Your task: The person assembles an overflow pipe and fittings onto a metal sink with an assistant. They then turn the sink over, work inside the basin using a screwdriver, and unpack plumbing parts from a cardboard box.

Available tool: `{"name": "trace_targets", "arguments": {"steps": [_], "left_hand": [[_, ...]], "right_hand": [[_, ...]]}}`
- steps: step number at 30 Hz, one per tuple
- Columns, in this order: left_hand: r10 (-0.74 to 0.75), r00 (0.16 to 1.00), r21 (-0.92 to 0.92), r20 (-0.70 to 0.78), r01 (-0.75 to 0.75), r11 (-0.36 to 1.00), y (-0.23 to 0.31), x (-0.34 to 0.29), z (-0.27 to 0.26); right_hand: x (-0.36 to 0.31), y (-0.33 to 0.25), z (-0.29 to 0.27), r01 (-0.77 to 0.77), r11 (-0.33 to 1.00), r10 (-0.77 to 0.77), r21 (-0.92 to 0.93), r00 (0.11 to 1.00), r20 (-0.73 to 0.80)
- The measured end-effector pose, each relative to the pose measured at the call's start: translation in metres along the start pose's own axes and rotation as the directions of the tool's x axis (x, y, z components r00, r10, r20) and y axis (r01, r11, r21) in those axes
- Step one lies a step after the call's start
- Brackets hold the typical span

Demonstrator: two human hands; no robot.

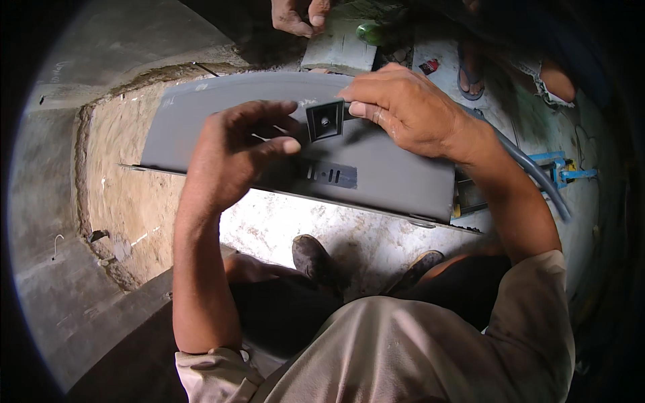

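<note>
In the head view, the grip is partly hidden: the right hand (406,111) is nearly closed, pinching a small dark square frame (326,121) at its upper right, and its bent fingers cover what lies behind. The left hand (245,138) is half open, thumb and fingers parted just beside the frame, with nothing visible in it (its palm is turned out of sight). The frame's back cannot be seen; its hollow face points up toward the wearer, its long axis hard to tell, the shape being almost square. It is above a grey metal panel (222,127), beyond a slotted dark patch (336,176); the panel's long axis runs left to right, dipping rightward. Another person's hand (295,15) is cut off at the top edge.
</note>
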State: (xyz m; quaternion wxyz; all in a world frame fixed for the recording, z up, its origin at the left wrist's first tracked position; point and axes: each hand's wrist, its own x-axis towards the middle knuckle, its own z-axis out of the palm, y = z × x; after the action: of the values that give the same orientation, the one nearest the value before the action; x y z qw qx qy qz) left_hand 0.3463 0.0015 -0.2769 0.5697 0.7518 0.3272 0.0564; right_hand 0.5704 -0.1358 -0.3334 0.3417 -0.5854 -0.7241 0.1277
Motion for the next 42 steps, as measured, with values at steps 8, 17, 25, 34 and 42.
{"name": "trace_targets", "arguments": {"steps": [8,17,25,34,42], "left_hand": [[-0.089,0.996,0.089,0.018,0.087,0.992,0.004,0.003,0.004],[0.021,1.0,-0.126,-0.016,-0.023,0.992,-0.002,0.005,0.007],[0.09,0.993,-0.119,-0.075,-0.099,0.988,-0.007,0.004,0.011],[0.178,0.978,-0.187,-0.106,-0.195,0.963,0.0,0.003,0.027],[0.287,0.945,0.169,-0.154,-0.261,0.95,0.009,0.004,0.044]], "right_hand": [[0.021,-0.022,-0.013,-0.325,0.945,0.303,0.046,0.918,0.256],[0.018,-0.025,0.0,-0.285,0.954,0.26,0.093,0.942,0.211],[0.018,-0.03,0.003,-0.166,0.984,0.165,0.067,0.986,0.031],[0.018,-0.047,-0.01,-0.335,0.942,0.333,0.041,0.942,0.035],[0.004,-0.062,-0.006,-0.227,0.954,0.194,-0.194,0.965,-0.178]]}}
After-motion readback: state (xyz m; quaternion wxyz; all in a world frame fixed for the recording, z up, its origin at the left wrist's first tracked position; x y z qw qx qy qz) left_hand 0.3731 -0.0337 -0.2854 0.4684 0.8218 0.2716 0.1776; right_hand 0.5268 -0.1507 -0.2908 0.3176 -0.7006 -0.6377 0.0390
